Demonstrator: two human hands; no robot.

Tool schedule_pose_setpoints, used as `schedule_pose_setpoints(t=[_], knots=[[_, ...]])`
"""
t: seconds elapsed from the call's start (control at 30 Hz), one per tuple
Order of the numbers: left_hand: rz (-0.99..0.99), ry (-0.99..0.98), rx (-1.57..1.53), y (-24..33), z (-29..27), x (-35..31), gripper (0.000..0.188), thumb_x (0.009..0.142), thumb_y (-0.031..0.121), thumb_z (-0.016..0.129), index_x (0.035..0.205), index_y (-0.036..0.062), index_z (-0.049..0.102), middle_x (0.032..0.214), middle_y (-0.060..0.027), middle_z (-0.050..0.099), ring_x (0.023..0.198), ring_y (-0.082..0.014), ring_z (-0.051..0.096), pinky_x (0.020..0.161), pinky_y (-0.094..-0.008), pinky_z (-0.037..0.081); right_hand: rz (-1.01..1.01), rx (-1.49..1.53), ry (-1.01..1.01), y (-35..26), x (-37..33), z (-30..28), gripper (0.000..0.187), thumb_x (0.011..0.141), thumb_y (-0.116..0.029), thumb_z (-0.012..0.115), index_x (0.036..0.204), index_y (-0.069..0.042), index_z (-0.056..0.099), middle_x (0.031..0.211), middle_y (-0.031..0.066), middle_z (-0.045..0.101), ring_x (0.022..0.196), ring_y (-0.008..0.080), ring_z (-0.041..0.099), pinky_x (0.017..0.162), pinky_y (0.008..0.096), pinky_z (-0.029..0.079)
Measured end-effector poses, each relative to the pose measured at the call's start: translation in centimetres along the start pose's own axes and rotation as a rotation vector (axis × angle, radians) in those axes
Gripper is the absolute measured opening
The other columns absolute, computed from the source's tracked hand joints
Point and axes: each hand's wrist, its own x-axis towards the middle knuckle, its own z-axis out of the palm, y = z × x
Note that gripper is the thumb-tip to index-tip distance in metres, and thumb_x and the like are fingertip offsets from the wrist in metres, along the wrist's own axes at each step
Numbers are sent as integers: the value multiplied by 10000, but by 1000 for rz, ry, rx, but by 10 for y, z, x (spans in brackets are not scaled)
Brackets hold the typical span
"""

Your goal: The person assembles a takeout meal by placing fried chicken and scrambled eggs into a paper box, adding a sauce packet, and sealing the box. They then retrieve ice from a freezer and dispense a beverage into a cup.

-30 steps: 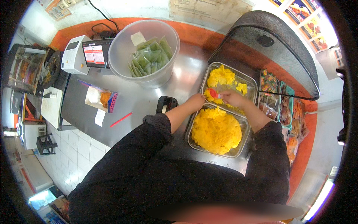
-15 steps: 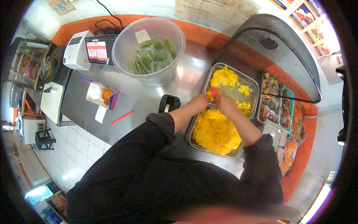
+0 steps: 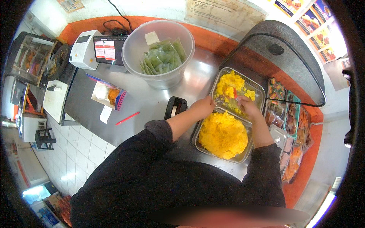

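My left hand (image 3: 204, 107) is closed at the near left corner of the far metal tray (image 3: 258, 89), apparently gripping its rim. In my right hand (image 3: 249, 107) is a red spoon-like utensil (image 3: 235, 92); its lower part is among the yellow food, so its exact kind is unclear. Clumps of soft yellow food (image 3: 231, 79) lie along the far left side and right of this tray, with smears over its bottom. Directly nearer me, a second metal tray (image 3: 243, 154) bears a large rounded mound of the same yellow food (image 3: 222, 135).
A clear bucket (image 3: 127, 57) of green packets stands at the back. Leftward are a black tape dispenser (image 3: 176, 107), red pen (image 3: 127, 118), food box (image 3: 108, 95), screen (image 3: 108, 49) and white printer (image 3: 83, 49). Bagged foods (image 3: 275, 89) and a black mesh cover (image 3: 281, 49) are right.
My right hand has moved right, away from my left hand, carrying the red utensil across the far tray. The near mound shows more fully. The whole view has shifted slightly.
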Motion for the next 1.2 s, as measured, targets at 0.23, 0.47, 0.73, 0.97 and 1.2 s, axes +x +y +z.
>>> schedule_pose_setpoints(t=[0.23, 0.47, 0.73, 0.97, 1.2], knots=[[206, -134, -109, -13, -36, -107, 290, 959, 347, 528, 1181, 160, 543, 784, -125, 636, 717, -289, 622, 667, -414, 481, 7, 12, 189, -27, -61, 24, 252, 963, -239, 530, 1118, -78, 646, 827, -31, 566, 721, 88, 491, 635, 235, 374], [161, -42, -329, -106, -62, -234, 283, 965, 314, 532, 1180, 133, 562, 780, -72, 605, 744, -181, 589, 673, -355, 465, -110, -75, -143, -98, -148, 187, 226, 945, -250, 571, 1050, -80, 678, 711, -52, 558, 615, 49, 477, 535, 199, 330], [85, 262, -446, -217, -71, -327, 281, 962, 314, 531, 1167, 128, 580, 744, -63, 575, 689, -155, 542, 656, -331, 439, -698, -247, -43, -135, -85, 491, 297, 960, -244, 518, 1067, 14, 620, 804, 91, 626, 723, 223, 582, 687, 323, 455], [-143, 414, -662, -273, -95, -414, 265, 974, 286, 534, 1165, 107, 575, 783, -40, 597, 729, -122, 538, 693, -294, 436, -632, -740, 228, -152, -22, 613, 399, 1008, -259, 403, 1346, -54, 461, 1210, 234, 530, 1052, 370, 565, 859, 451, 481], [-276, 515, -724, -317, -115, -456, 233, 989, 236, 534, 1152, 74, 574, 835, 10, 586, 746, -68, 506, 714, -232, 416, -844, -698, 238, -138, -22, 611, 380, 959, -142, 458, 1329, -76, 512, 1187, 229, 513, 1037, 345, 578, 860, 422, 486]])
